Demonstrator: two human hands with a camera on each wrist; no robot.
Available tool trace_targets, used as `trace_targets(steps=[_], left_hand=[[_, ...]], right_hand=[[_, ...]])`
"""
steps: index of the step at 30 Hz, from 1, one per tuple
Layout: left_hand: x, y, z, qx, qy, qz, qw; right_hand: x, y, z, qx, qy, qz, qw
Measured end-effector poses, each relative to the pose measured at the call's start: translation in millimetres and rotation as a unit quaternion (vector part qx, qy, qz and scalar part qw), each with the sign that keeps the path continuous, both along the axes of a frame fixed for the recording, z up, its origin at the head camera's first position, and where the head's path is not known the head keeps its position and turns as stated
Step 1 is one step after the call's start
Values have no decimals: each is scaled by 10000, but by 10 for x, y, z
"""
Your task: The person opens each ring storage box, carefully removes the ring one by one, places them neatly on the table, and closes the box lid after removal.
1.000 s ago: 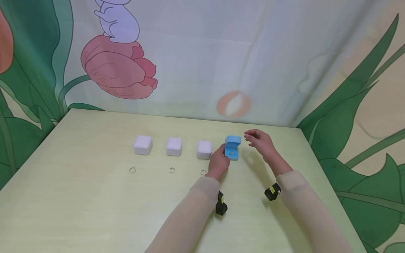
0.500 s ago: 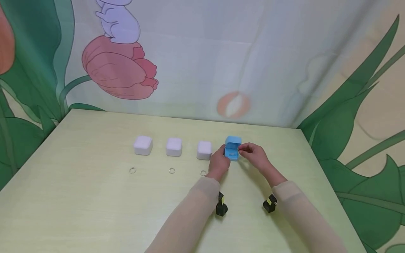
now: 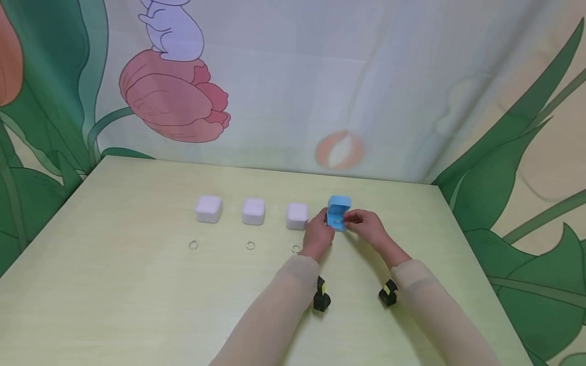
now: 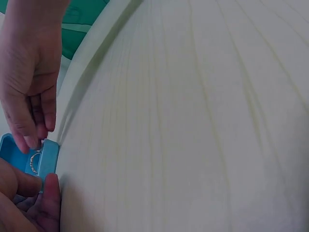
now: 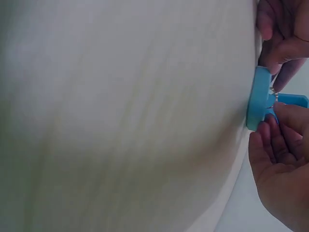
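An open blue ring box (image 3: 339,202) stands on the table, its lid raised at the back. My left hand (image 3: 318,235) grips the box from its left side, thumb at the front. From the right, my right hand (image 3: 366,225) reaches into the box, and its thumb and fingertips pinch a ring (image 4: 32,163) seated upright in the insert. In the right wrist view the ring is partly hidden behind the fingers. Just left of the left hand is a closed white box (image 3: 297,216), with a loose ring (image 3: 295,249) lying in front of it, close to the wrist.
Two more closed white boxes, one in the middle (image 3: 254,211) and one at the left (image 3: 209,209), continue the row. Before each lies a loose ring, the middle ring (image 3: 250,245) and the left ring (image 3: 194,245). A printed curtain (image 3: 274,101) hangs behind the table (image 3: 114,284).
My right hand has come in leftward and down from beside the box, and its fingertips have closed on the ring inside. The left hand has kept its grip on the box.
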State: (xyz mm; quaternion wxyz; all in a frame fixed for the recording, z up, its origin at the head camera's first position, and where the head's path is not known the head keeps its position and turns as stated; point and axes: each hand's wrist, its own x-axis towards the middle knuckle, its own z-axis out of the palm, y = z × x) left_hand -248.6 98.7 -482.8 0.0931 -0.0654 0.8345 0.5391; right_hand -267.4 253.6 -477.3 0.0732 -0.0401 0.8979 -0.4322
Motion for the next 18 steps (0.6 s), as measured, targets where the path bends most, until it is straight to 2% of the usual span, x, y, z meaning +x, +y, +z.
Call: trace_targets(steps=[5,12,18], left_hand=[[-8,5,-9,26,-138,-66,9999],[-13,-3,5,26,-158,-45,9999],[15,-16,31,72,-55,-52,9999]], right_hand=[[-12,7,-11,519,174,209,9983],[-90,-24,-9,763,252,265,9964],[-102,-57,14,1018,255,244,9942]])
